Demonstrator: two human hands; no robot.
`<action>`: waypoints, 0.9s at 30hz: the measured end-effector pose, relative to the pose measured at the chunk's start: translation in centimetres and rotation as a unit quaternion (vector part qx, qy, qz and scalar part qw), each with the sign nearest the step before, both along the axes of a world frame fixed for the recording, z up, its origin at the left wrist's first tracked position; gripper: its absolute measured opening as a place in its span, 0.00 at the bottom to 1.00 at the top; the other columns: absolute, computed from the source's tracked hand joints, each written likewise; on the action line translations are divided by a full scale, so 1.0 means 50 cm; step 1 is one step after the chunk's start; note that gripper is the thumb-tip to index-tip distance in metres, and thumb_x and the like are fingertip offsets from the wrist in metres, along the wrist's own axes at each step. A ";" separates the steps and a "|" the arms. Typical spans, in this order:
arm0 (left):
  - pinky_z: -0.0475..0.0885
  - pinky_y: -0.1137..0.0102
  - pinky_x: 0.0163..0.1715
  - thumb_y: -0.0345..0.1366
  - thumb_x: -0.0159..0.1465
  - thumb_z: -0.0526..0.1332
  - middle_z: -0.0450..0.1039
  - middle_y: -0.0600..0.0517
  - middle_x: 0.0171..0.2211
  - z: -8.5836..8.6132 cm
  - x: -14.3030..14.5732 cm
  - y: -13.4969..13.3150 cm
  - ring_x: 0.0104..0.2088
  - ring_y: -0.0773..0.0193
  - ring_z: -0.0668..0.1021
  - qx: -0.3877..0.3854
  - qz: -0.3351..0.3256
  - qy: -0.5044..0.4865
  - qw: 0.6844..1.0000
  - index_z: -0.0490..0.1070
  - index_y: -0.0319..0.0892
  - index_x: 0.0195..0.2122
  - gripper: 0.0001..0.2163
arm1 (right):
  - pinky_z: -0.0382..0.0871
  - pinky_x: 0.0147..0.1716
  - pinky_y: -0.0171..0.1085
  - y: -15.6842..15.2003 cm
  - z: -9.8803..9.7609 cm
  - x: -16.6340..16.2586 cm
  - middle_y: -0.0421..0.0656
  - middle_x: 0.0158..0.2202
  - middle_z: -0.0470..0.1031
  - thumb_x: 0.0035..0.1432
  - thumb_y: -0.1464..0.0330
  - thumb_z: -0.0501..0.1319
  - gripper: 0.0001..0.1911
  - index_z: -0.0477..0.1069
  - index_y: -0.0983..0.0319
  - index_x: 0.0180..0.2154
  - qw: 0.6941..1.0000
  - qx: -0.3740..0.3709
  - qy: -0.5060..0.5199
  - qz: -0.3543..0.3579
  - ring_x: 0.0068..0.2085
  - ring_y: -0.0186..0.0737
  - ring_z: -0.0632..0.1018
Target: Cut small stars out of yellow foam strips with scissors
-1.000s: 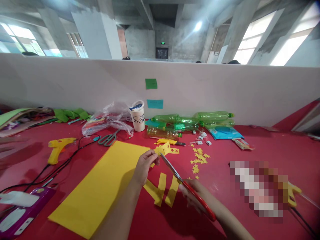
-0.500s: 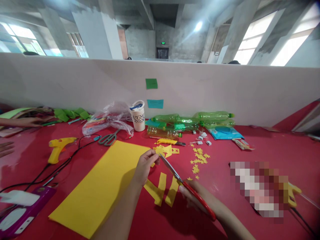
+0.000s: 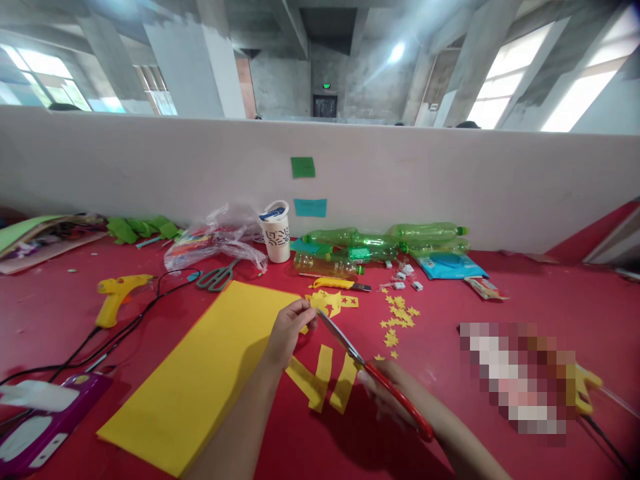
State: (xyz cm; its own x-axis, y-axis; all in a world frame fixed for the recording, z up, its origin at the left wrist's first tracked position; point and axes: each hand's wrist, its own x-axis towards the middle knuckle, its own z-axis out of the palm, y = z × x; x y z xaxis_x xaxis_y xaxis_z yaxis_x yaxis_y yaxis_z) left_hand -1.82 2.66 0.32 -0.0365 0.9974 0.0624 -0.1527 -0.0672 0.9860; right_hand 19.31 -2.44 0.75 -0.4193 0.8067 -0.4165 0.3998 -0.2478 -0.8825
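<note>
Sheet: flat on the worktop; likely light, pliable, lifts by an edge. Left hand: grip pressed together by the blade tips; contents, cannot tell. Strips: probably crease easily. Scissors: stiff, held by red handles. Right hand: grip closed around these. Stars: fragile-looking.

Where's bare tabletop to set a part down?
Bare red tabletop: right of yellow paper stars, in front of blue plastic packet; also left of leftmost yellow glue gun, tiny scraps aside. Crowded: back, green plastic bottles; between left hand and right hand, yellow paper strips.
</note>
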 end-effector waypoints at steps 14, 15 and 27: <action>0.63 0.74 0.26 0.37 0.54 0.57 0.65 0.55 0.17 0.000 0.000 0.000 0.21 0.70 0.68 -0.011 0.000 0.000 1.000 0.65 0.39 0.23 0.07 | 0.55 0.12 0.26 0.000 0.019 -0.003 0.31 0.13 0.53 0.51 0.53 0.55 0.19 0.58 0.62 0.23 1.000 0.009 0.001 0.010 0.13 0.25 0.58; 0.63 0.74 0.26 0.37 0.54 0.57 0.65 0.55 0.18 0.000 0.000 0.000 0.21 0.70 0.67 -0.011 -0.001 -0.002 1.000 0.65 0.39 0.23 0.07 | 0.55 0.12 0.26 0.000 0.022 -0.005 0.30 0.13 0.52 0.51 0.53 0.55 0.19 0.58 0.62 0.22 1.000 0.008 0.000 0.009 0.13 0.25 0.58; 0.64 0.72 0.27 0.37 0.55 0.55 0.65 0.54 0.18 0.001 -0.003 -0.002 0.22 0.68 0.68 -0.007 -0.007 0.006 1.000 0.65 0.39 0.20 0.10 | 0.53 0.12 0.26 0.003 -0.005 0.007 0.32 0.15 0.54 0.52 0.51 0.54 0.20 0.57 0.61 0.24 0.999 0.018 -0.011 0.034 0.14 0.26 0.60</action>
State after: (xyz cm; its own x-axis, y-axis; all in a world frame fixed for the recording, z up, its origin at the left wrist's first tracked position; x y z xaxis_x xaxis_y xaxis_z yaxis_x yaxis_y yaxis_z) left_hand -1.99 2.58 0.39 -0.0216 0.9986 0.0492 -0.1421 -0.0518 0.9885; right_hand 19.65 -2.29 0.49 -0.4645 0.7914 -0.3974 0.4343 -0.1876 -0.8810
